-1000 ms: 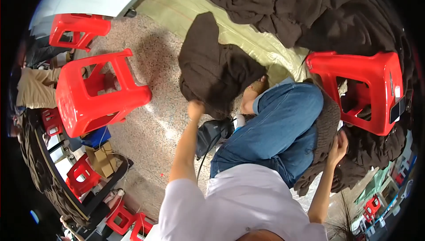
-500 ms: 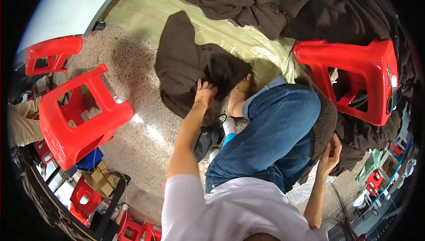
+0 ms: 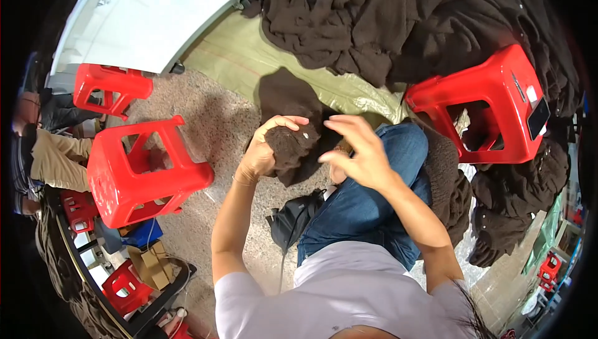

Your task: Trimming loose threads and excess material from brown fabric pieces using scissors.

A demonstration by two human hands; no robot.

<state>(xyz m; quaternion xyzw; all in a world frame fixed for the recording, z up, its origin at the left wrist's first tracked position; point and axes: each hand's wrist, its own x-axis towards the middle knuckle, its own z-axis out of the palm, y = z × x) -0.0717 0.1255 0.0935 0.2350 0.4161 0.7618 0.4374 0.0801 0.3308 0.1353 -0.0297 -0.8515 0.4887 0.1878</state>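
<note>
Bunched dark brown knitted cloth is raised in front of me, with a small pale spot on its upper part. My left hand grips its left side, thumb below and fingers curled over the top. More of that brown fabric hangs behind and below the bunch. Just to its right my right hand is spread, thumb and fingers apart, holding nothing. Another brown knit lies against the right side of my jeans-clad leg.
A large brown fabric heap lies on a yellowish sheet at the far side. A red stool with a phone is at right; another red stool is at left. A black bag sits near my leg. Someone's trousers show far left.
My left hand has lifted the brown cloth off the floor area and bunched it. My right hand has come from the knit by my right hip to beside the raised cloth.
</note>
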